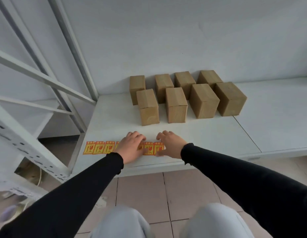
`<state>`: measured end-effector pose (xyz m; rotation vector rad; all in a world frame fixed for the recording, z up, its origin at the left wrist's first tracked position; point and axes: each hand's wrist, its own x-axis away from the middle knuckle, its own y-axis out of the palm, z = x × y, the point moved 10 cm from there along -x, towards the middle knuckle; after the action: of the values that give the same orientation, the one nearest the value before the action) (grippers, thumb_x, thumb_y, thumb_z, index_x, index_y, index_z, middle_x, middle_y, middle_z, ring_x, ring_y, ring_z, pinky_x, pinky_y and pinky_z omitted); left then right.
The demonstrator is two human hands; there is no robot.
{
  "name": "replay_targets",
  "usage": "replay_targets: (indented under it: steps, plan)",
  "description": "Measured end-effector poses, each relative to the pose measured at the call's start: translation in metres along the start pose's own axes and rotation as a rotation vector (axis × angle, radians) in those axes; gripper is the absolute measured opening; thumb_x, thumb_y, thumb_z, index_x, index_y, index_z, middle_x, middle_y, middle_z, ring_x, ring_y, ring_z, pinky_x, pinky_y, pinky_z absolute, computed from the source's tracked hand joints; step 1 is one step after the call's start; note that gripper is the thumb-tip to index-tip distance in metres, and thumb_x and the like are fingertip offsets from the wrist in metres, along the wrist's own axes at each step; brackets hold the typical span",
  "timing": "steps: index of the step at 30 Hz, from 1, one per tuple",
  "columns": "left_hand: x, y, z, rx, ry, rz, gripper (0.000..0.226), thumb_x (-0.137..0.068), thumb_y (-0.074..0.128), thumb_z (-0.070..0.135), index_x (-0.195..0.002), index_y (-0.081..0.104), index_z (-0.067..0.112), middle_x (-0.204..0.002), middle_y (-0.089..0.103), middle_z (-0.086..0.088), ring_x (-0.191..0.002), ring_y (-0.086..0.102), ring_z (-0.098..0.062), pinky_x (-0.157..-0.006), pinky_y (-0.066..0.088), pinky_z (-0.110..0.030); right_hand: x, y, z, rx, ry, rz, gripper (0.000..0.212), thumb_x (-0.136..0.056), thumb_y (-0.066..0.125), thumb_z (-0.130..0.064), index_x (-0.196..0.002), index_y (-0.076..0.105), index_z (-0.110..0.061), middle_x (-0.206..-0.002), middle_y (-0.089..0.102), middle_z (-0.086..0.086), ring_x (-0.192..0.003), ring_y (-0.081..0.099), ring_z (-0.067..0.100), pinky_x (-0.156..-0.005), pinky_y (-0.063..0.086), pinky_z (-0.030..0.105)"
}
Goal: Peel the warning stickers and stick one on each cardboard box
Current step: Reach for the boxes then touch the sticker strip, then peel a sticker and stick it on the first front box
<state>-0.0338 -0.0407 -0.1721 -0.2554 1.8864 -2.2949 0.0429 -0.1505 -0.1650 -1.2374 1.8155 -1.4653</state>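
A person reaches both hands to a strip of warning stickers on a white shelf.

The yellow and red sticker strip lies along the shelf near its front edge. The left hand rests flat on its middle, fingers relaxed. The right hand lies spread at its right end, thumb touching the last sticker. Eight cardboard boxes stand behind in two rows, unlabelled on the visible sides.

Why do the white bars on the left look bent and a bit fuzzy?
In the head view, the wide lens bends the shelf frame near the edge, and the lower left corner is smeared with blur; the boxes, stickers and both hands in the middle look sharp under soft, even light.
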Motion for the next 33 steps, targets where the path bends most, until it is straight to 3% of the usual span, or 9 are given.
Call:
replay_targets:
  steps: [4, 8, 12, 17, 20, 24, 28, 33]
  plan:
    - [0.005, -0.001, 0.009, -0.005, -0.04, 0.072, 0.045, -0.092, 0.056, 0.054, -0.128, 0.057, 0.027, -0.122, 0.058, 0.005, -0.114, 0.047, -0.02, -0.091, 0.044, -0.037, 0.002, 0.011, 0.0, -0.046, 0.082, -0.013, 0.041, -0.088, 0.069, -0.036, -0.118, 0.053, -0.013, -0.109, 0.059, 0.005, -0.097, 0.054, 0.022, -0.079, 0.044, 0.031]
    - [-0.003, -0.003, 0.011, 0.112, -0.093, 0.067, 0.019, -0.095, 0.059, 0.044, -0.105, 0.066, 0.03, -0.104, 0.066, 0.01, -0.105, 0.054, -0.022, -0.087, 0.042, -0.038, 0.003, 0.01, 0.013, -0.241, 0.124, 0.025, 0.006, -0.096, 0.055, -0.023, -0.096, 0.057, -0.018, -0.092, 0.06, 0.002, -0.085, 0.057, 0.023, -0.068, 0.042, 0.03]
    - [-0.014, -0.004, 0.003, 0.32, -0.165, 0.096, 0.017, -0.095, 0.059, 0.041, -0.091, 0.069, 0.028, -0.09, 0.071, 0.012, -0.089, 0.063, -0.018, -0.087, 0.048, -0.04, -0.007, -0.005, 0.019, -0.394, 0.074, 0.124, 0.002, -0.096, 0.058, -0.023, -0.097, 0.06, -0.022, -0.094, 0.065, 0.001, -0.084, 0.062, 0.019, -0.071, 0.054, 0.032]
    - [-0.036, -0.007, -0.011, 0.517, -0.18, 0.046, 0.016, -0.094, 0.063, 0.039, -0.083, 0.071, 0.029, -0.084, 0.072, 0.011, -0.084, 0.067, -0.015, -0.082, 0.055, -0.041, -0.03, -0.016, 0.029, -0.397, 0.044, 0.127, 0.007, -0.095, 0.061, -0.026, -0.099, 0.055, -0.027, -0.094, 0.067, -0.004, -0.081, 0.065, 0.013, -0.071, 0.059, 0.032]
    - [-0.045, -0.016, -0.009, 0.565, -0.18, -0.012, 0.016, -0.095, 0.063, 0.038, -0.088, 0.072, 0.027, -0.088, 0.074, 0.008, -0.085, 0.069, -0.015, -0.082, 0.056, -0.043, -0.035, -0.033, 0.033, -0.378, 0.055, 0.073, 0.013, -0.095, 0.063, -0.029, -0.102, 0.053, -0.026, -0.094, 0.067, -0.004, -0.079, 0.065, 0.011, -0.067, 0.059, 0.028]
    - [-0.052, -0.03, 0.009, 0.595, -0.179, -0.023, 0.02, -0.097, 0.061, 0.037, -0.095, 0.073, 0.021, -0.089, 0.074, 0.005, -0.085, 0.07, -0.015, -0.081, 0.058, -0.042, -0.026, -0.057, 0.039, -0.341, 0.1, 0.109, 0.02, -0.093, 0.066, -0.029, -0.106, 0.052, -0.022, -0.09, 0.059, -0.006, -0.067, 0.054, 0.002, -0.05, 0.037, 0.014]
    - [-0.055, -0.029, 0.015, 0.609, -0.189, -0.055, 0.02, -0.097, 0.062, 0.033, -0.103, 0.073, 0.017, -0.097, 0.074, 0.0, -0.092, 0.069, -0.018, -0.082, 0.057, -0.036, -0.015, -0.062, 0.052, -0.426, 0.138, 0.226, 0.026, -0.092, 0.068, -0.025, -0.108, 0.048, -0.02, -0.094, 0.062, -0.001, -0.072, 0.058, 0.008, -0.055, 0.042, 0.017]
    - [-0.039, -0.036, 0.015, 0.723, -0.213, 0.008, 0.023, -0.098, 0.062, 0.033, -0.106, 0.075, 0.016, -0.103, 0.074, 0.001, -0.099, 0.069, -0.018, -0.092, 0.054, -0.036, 0.007, -0.071, 0.052, -0.566, 0.079, 0.439, 0.024, -0.093, 0.066, -0.02, -0.094, 0.041, -0.02, -0.087, 0.066, 0.0, -0.071, 0.062, 0.009, -0.054, 0.046, 0.017]
